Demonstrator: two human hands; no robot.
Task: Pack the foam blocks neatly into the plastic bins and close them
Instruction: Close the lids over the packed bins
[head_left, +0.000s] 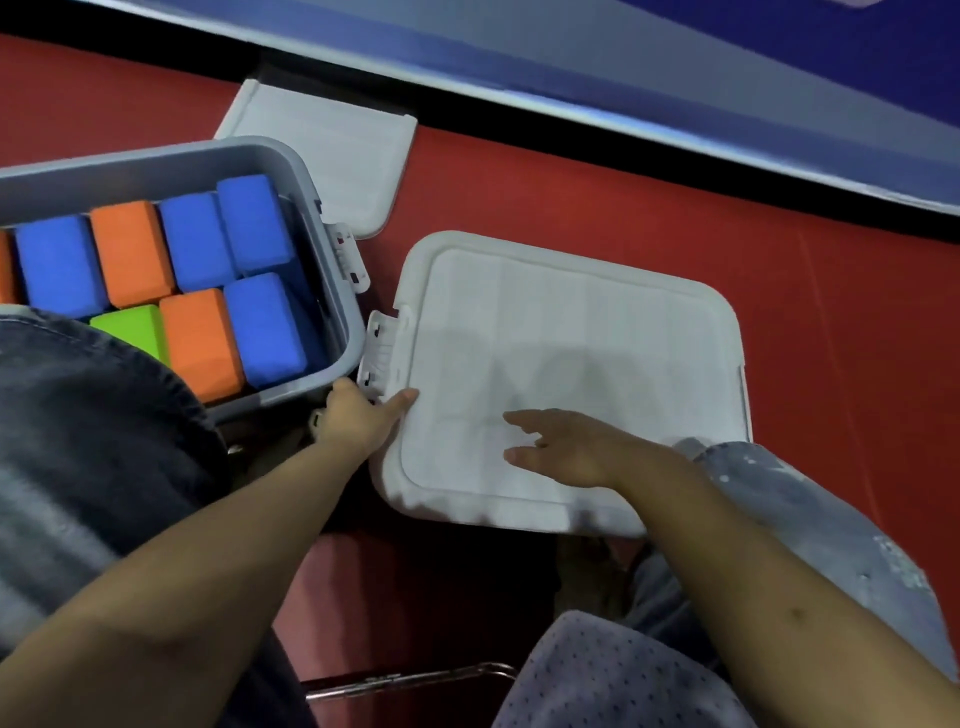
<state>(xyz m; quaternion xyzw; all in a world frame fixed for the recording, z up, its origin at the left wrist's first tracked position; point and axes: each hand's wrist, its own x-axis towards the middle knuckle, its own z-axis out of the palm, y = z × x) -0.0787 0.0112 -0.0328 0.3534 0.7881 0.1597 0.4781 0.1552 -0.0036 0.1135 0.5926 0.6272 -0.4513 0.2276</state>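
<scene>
An open bin (332, 291) at 10 o'clock holds foam blocks (202, 291). The left hand (358, 415) touches the closed bin's lid (571, 338), centre, beside its latch (379, 353). The right hand (566, 449) rests on the lid, fingers straight and apart. A spare lid (337, 156) lies at 12.

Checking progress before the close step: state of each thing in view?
right bin: lid on, left-side latch not clearly snapped
left bin: open, no lid
foam blocks: packed upright in rows inside left bin
spare lid: flat on red floor behind left bin
left hand: open, fingers at right bin's lid edge by latch
right hand: open, over the lid
</scene>
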